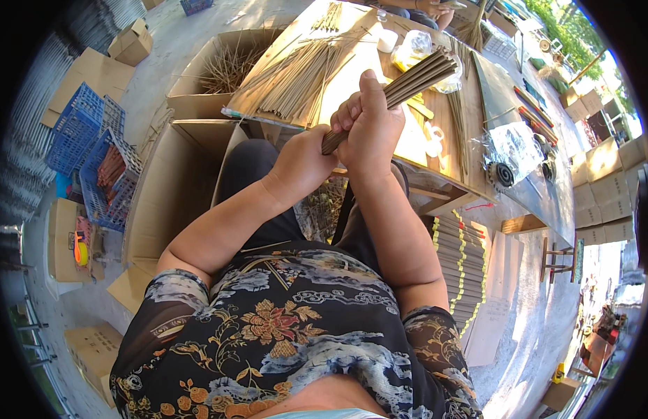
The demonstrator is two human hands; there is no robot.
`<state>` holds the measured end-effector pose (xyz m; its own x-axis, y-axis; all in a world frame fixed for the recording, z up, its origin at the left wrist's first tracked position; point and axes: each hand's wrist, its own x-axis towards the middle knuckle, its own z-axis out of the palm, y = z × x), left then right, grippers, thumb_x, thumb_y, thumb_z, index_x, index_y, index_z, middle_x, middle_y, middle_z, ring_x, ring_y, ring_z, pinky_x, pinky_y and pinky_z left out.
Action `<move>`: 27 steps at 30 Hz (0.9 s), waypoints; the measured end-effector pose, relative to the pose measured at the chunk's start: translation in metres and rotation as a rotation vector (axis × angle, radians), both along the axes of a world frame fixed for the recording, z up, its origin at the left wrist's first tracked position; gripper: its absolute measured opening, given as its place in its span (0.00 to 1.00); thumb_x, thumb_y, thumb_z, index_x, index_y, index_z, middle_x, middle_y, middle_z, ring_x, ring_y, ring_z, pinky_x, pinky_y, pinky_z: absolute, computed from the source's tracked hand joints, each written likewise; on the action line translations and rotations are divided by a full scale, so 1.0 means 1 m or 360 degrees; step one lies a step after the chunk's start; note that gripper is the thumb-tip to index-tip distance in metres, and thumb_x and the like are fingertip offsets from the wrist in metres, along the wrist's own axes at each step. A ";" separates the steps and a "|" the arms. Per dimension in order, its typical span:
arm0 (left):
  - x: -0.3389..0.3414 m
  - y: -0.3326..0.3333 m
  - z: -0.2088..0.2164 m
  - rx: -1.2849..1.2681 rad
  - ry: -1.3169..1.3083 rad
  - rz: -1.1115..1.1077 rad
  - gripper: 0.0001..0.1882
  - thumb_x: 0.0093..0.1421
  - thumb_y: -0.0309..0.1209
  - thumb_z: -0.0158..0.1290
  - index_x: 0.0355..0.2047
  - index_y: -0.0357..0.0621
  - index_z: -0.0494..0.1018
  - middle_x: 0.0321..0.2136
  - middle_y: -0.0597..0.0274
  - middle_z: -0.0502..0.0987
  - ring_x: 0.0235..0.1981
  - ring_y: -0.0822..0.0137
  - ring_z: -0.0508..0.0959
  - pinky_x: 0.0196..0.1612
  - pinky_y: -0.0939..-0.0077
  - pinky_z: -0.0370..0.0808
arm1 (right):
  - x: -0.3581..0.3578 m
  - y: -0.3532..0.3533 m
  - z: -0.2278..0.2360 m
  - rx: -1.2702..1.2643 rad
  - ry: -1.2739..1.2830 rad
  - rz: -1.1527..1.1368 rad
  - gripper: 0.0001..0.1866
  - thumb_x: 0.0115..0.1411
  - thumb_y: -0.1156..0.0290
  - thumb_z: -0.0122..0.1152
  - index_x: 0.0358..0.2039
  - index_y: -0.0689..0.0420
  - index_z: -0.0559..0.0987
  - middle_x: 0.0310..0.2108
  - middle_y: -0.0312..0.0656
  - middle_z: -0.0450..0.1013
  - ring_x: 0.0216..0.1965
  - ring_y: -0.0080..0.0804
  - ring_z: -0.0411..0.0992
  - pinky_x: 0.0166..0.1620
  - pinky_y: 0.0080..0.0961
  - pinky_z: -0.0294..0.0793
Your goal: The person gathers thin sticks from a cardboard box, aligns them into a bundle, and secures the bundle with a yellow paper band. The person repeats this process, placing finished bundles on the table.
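A bundle of thin brown sticks [421,78] slants up to the right, held in both hands above the table's near edge. My right hand [371,133] is wrapped round its middle, thumb pointing up. Close against it, my left hand [299,162] is closed round the bundle's lower end, most of its fingers hidden. On the wooden table [359,43] in front lie many loose thin sticks [303,77], spread out to the left of the held bundle. Clear plastic bags and yellow strips [421,108] lie behind and beside my right hand.
At my left stand an open cardboard box [174,188], another box of sticks [229,70] and blue plastic crates [76,129]. Sticks bound with yellow bands [460,269] lie low at my right. A grey-topped table [509,105] adjoins, holding a tape roll [502,174]. Another person [432,8] sits across.
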<state>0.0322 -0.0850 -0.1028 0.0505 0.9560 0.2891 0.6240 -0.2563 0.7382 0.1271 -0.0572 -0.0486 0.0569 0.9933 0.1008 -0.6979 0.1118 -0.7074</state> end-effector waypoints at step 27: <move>-0.020 -0.031 0.002 -0.0431 -0.0369 -0.0389 0.12 0.55 0.33 0.51 0.34 0.38 0.65 0.23 0.66 0.69 0.21 0.76 0.69 0.26 0.84 0.67 | -0.001 -0.006 -0.016 -0.0288 0.0110 0.0248 0.13 0.57 0.66 0.48 0.17 0.51 0.60 0.11 0.29 0.51 0.11 0.19 0.50 0.15 0.20 0.53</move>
<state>0.0119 -0.1158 -0.1005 0.2481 0.9669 0.0598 0.3787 -0.1537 0.9127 0.1264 -0.0636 -0.0645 -0.0979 0.9921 -0.0783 -0.7441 -0.1252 -0.6562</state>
